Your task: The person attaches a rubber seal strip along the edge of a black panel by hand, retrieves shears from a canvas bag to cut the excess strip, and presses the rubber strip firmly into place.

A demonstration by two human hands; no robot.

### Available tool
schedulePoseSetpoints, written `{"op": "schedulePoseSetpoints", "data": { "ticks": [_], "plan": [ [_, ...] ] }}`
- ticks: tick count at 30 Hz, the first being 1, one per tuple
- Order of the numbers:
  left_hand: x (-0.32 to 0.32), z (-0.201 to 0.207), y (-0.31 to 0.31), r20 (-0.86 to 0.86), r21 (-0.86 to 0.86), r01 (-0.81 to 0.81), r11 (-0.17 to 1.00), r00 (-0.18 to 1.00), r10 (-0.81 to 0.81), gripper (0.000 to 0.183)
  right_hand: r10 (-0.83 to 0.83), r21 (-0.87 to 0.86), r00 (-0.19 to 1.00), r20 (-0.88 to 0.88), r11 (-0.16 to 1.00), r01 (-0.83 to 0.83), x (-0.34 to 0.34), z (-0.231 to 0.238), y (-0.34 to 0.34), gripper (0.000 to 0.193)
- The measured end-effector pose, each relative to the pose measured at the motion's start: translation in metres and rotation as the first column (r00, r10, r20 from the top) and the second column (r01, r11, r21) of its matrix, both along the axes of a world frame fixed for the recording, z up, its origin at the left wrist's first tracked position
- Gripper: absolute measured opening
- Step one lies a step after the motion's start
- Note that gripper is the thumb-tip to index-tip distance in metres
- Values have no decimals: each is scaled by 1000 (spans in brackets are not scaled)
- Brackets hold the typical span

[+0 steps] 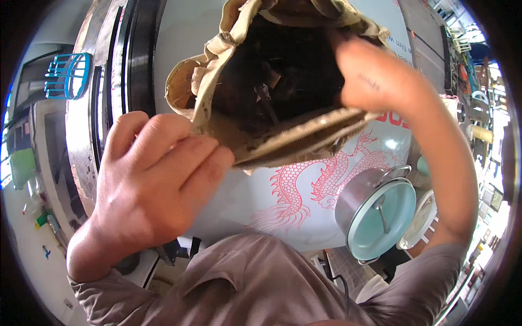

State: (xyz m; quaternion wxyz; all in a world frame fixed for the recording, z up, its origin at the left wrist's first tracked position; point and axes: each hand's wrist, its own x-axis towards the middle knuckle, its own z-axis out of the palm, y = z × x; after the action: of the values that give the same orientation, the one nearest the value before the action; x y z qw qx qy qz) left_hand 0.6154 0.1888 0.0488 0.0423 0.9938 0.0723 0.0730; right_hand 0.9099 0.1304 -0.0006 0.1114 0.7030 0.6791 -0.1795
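Observation:
A tan canvas bag with a zipped edge (293,140) gapes toward me at the top middle, its inside mostly dark. Closed fingers of my left hand (163,176) pinch the bag's near left edge. My right hand (359,73) reaches over the right side into the opening. Its fingers are lost in shadow, so whether they hold anything cannot be made out. Down inside lie small metallic and brownish items (265,91), too dim to name.
Beneath the bag is a pale glossy tabletop with a red dragon print (293,190). A metal pot (348,204) stands at the right near edge, a pale green dish (361,239) with a spoon (383,214) on top. Dark rails (140,60) run along the left.

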Motion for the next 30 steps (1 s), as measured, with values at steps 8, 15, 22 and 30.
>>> {"op": "schedulePoseSetpoints", "data": {
  "ticks": [8,15,22,30],
  "plan": [
    [2,-8,5,75,4,-20,1000,997,20,33,-8,111,991,132,994,-7,6,5,5,77],
    [0,-13,-2,96,-67,12,998,995,-5,35,-38,180,981,190,984,3,9,17,10,103],
    [0,-20,-8,106,-84,49,995,994,-40,31,13,-59,946,325,998,7,1,20,17,52],
    [-2,-27,-21,194,-168,40,985,981,-6,29,256,-293,918,302,942,-166,-10,20,-12,47]
  ]
}}
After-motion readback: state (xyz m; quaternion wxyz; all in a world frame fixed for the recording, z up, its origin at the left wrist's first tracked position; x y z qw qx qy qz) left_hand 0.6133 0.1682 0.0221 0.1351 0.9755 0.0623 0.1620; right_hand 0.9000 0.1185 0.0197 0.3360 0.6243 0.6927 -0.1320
